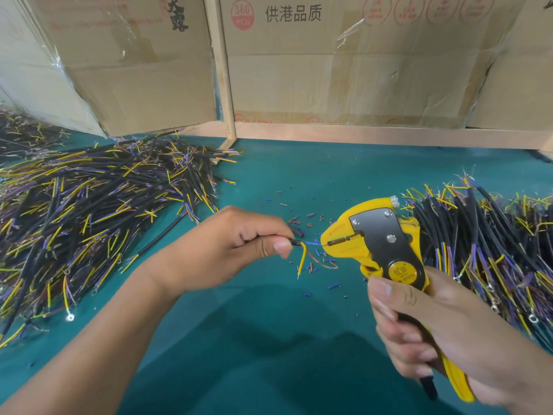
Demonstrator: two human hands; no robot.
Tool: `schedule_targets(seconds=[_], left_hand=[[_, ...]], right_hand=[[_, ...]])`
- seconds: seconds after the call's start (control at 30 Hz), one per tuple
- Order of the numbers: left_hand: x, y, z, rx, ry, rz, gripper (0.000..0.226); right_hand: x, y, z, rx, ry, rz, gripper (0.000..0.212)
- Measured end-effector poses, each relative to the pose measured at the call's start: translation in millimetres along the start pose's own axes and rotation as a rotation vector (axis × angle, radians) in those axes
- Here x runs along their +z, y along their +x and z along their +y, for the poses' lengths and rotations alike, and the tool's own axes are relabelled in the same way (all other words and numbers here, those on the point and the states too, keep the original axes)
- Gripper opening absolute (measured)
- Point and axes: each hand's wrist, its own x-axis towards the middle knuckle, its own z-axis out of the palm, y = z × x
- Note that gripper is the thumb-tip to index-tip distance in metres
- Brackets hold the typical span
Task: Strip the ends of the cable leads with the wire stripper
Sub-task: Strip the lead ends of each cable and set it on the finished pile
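Left hand (pixel 227 247) pinching black cable (pixel 294 242) between thumb and forefinger, leads fanning out just past the pinch: blue lead (pixel 311 243) toward stripper nose, yellow lead (pixel 302 260) drooping below. Right hand (pixel 443 330) wrapped around handles of yellow wire stripper (pixel 377 244), nose just beside the leads. Cable piles (pixel 89 205) outboard of both hands on green table (pixel 269 324).

- A green-topped table (pixel 269 324) fills the lower frame.
- Cable heaps lie at left (pixel 74 211) and right (pixel 493 250).
- Insulation scraps (pixel 311 223) dot the centre.
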Motion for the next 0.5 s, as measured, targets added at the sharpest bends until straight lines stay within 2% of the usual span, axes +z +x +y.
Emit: schedule_targets(seconds=[0.17,0.33,0.5], left_hand=[[-2.6,-1.7,-0.3,0.008,-0.005,0.004,0.031],[-1.5,-1.7,2.6,0.008,0.009,0.016,0.033],[-11.9,-5.2,-4.5,-0.041,0.040,0.151,0.036]], right_hand=[[-2.2,1.1,1.7,-0.008,0.015,0.008,0.059],[-5.7,3.0,5.7,-0.013,0.038,-0.042,0.053],[-21.4,10.2,8.5,-0.149,0.220,-0.173,0.048]])
